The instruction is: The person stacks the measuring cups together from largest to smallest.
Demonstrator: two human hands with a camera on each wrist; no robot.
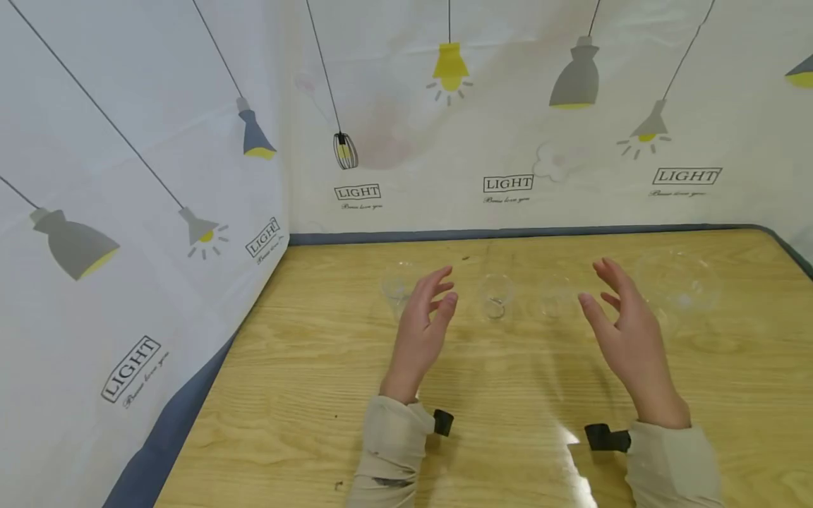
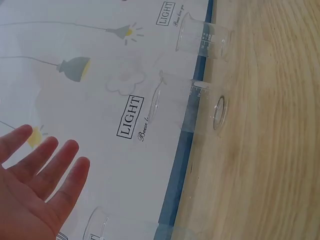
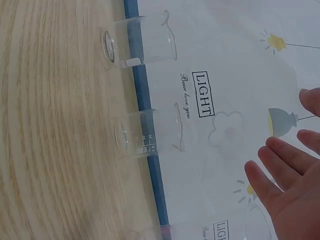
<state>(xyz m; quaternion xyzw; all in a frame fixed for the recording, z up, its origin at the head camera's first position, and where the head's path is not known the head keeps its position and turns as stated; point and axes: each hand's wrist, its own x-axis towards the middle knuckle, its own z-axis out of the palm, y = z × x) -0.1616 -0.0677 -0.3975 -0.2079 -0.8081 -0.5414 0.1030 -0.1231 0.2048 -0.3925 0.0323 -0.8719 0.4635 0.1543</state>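
Observation:
Several clear glass beakers stand in a row toward the back of the wooden table. My left hand (image 1: 422, 328) hovers beside the leftmost beaker (image 1: 394, 284), partly covering it in the head view, with its fingers loosely extended. Between my hands are a beaker (image 1: 496, 302) and a smaller-looking beaker (image 1: 554, 300). My right hand (image 1: 630, 342), fingers apart and holding nothing, is nearest the large beaker (image 1: 682, 282) at the right. Printed white markings show on a beaker (image 2: 204, 40) in the left wrist view and on another beaker (image 3: 150, 135) in the right wrist view.
A white cloth (image 1: 419, 190) printed with lamps and "LIGHT" hangs behind and left of the wooden table (image 1: 305, 395). Its blue border runs along the table's edges. Black mounts (image 1: 443, 422) sit at both sleeve cuffs. Glare brightens the table's front.

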